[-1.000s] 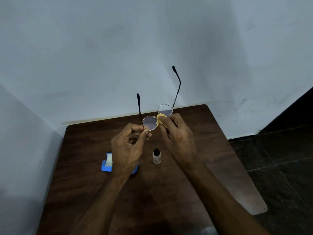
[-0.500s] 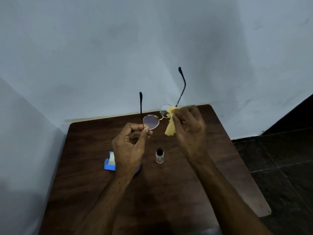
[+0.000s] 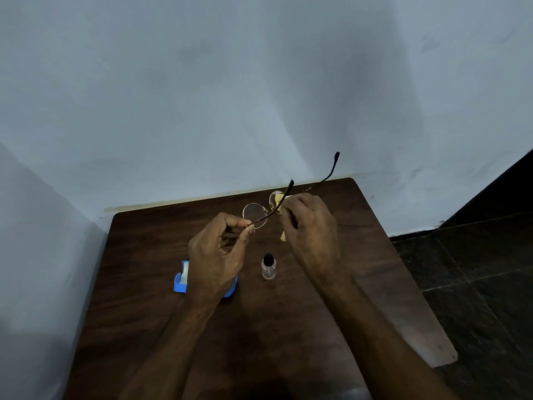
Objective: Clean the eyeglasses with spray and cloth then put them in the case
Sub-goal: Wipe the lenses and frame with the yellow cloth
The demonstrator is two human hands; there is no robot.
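Thin-rimmed round eyeglasses [image 3: 255,215] with black-tipped temples are held above the far half of the table. My left hand [image 3: 219,252] pinches the frame at the left lens hinge. My right hand [image 3: 310,226] pinches a yellow cloth [image 3: 279,201] against the right lens; a corner of the cloth hangs below the fingers. A small clear spray bottle [image 3: 268,268] with a black cap stands on the table between my wrists. The blue case [image 3: 181,280] with a white lining lies on the table, partly hidden under my left hand.
The dark wooden table [image 3: 375,284] stands in a corner of pale walls, with walls behind it and on its left. Dark tiled floor [image 3: 476,284] lies to its right. The table's right edge runs diagonally toward me.
The eyeglasses have tilted so the temples swing down and to the right. My right hand with the cloth stays on the right lens. The left hand keeps its pinch.
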